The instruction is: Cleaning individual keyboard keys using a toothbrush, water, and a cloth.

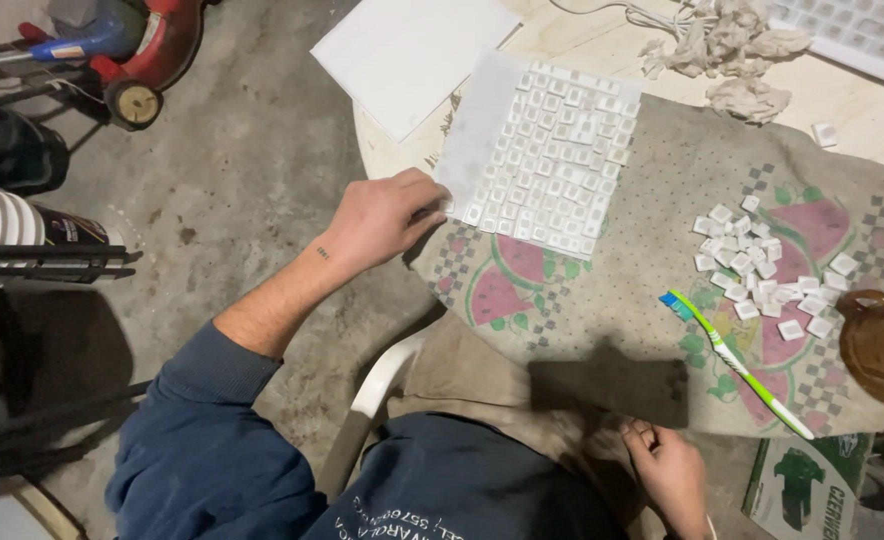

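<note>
While the left hand (387, 215) rests at the near left corner of a white sheet (477, 125) covered with rows of white keycaps (552, 160), its fingers curl down onto the sheet's edge, pinching or pressing it; which of the two cannot be told. That sheet lies on a patterned cloth (642, 290) with watermelon prints, spread over a pale table (602, 45). The right hand (667, 470) sits low by the person's lap, below the cloth's hanging edge, fingers loosely curled and holding nothing that shows.

To the right on the cloth lies a loose pile of keycaps (767, 270), well apart from the filled sheet. Just below that pile lies a green and white toothbrush (737, 362), its bristle end pointing toward the middle of the cloth. A brown jug (877, 345) stands at the right edge, near the pile. Farther back, crumpled tissues (737, 50) lie beside a stripped white keyboard (862, 30), and a blank white sheet of paper (407, 50) overhangs the table edge.
</note>
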